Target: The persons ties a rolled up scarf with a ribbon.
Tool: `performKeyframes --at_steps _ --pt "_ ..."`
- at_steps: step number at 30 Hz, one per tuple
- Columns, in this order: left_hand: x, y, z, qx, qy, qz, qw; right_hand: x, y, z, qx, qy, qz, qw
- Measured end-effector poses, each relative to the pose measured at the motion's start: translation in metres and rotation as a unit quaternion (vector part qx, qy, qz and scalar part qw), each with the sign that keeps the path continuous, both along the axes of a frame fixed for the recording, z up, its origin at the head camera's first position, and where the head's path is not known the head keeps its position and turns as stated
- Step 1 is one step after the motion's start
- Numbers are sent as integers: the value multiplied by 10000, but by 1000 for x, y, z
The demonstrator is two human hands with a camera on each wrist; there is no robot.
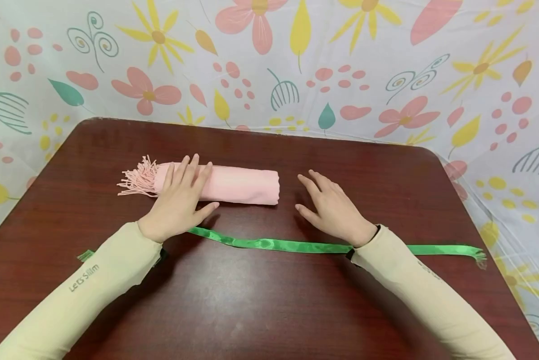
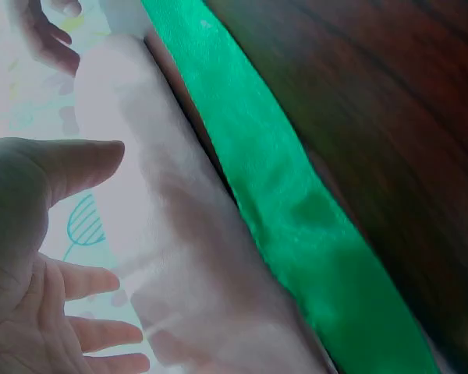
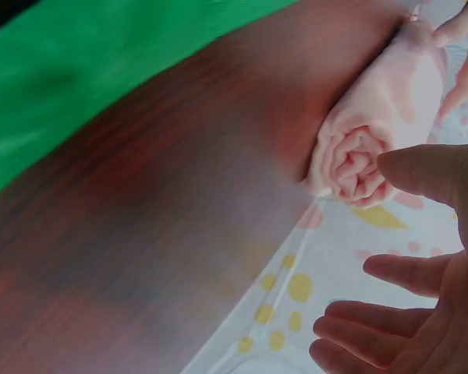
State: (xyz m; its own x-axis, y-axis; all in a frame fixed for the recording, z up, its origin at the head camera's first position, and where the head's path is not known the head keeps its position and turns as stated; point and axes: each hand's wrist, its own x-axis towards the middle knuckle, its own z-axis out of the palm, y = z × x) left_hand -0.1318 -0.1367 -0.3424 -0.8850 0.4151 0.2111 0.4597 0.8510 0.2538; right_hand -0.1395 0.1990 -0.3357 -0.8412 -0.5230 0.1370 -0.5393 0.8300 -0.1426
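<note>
A pink scarf (image 1: 244,185), rolled into a cylinder with its fringe (image 1: 139,179) at the left end, lies across the table. Over its left part is my left hand (image 1: 179,200), fingers straight and spread; whether they touch the cloth I cannot tell. To the right of the roll, apart from it, my right hand (image 1: 331,207) hovers with extended fingers and holds nothing. The spiral end of the rolled scarf (image 3: 355,164) shows in the right wrist view. A green ribbon (image 1: 274,245) stretches along the near side of the roll, partly hidden under both forearms.
The dark brown wooden table (image 1: 233,310) has rounded far corners. Behind it and along its sides hangs a white cloth (image 1: 269,65) printed with flowers and leaves. The ribbon's frayed right end (image 1: 480,256) lies near the table's right edge.
</note>
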Motion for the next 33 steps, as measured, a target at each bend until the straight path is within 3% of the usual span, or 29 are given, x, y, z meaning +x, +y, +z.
performKeyframes --at_steps 8,21,33 --pt "-5 -10 2 -80 -22 -34 10000 -4 -11 5 -136 -135 256 9995" --pt "-11 -21 7 -331 -400 -91 9986 -12 -30 6 -123 -183 572 9981" --pt "-15 -26 1 -396 -472 0 9981 -19 -51 7 -35 -195 831 9963"
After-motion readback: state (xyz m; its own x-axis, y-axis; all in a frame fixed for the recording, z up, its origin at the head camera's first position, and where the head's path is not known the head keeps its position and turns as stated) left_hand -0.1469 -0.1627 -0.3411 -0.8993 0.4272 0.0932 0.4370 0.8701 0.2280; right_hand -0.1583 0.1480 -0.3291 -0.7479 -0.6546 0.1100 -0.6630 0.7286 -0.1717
